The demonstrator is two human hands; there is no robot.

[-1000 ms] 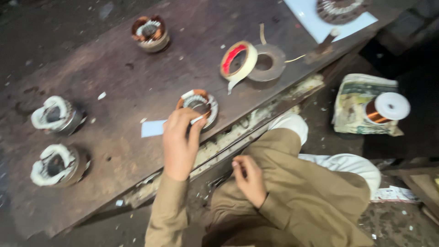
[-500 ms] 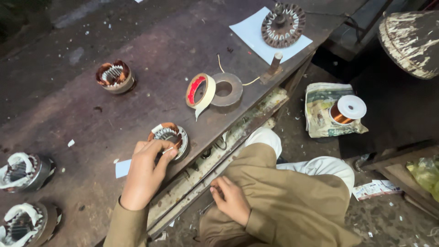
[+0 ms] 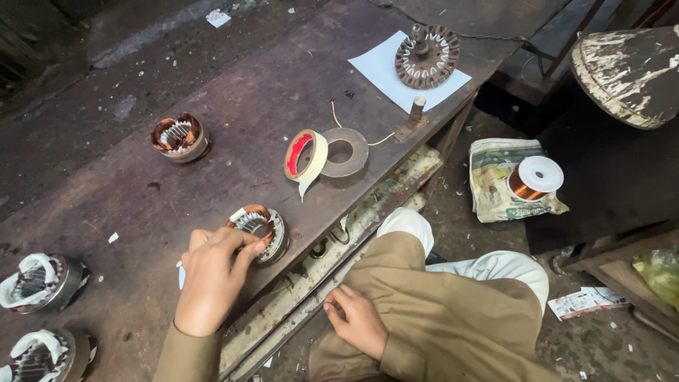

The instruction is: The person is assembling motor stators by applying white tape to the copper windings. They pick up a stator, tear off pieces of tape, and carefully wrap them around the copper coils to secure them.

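While the left hand [image 3: 211, 279] curls its fingers [image 3: 244, 253] loosely over the near rim of a motor stator [image 3: 259, 230] with copper windings, touching it without a firm clench, the stator sits near the front edge of the dark counter [image 3: 127, 141]. Half a second ago the hand lay on the same stator; the view has since swung. The right hand [image 3: 357, 320] rests low on the lap, fingers bent, pinching something too small to make out

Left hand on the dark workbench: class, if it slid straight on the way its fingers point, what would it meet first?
The left hand already touches the round metal stator with copper windings; beyond it, probably the roll of cream tape with a red core.
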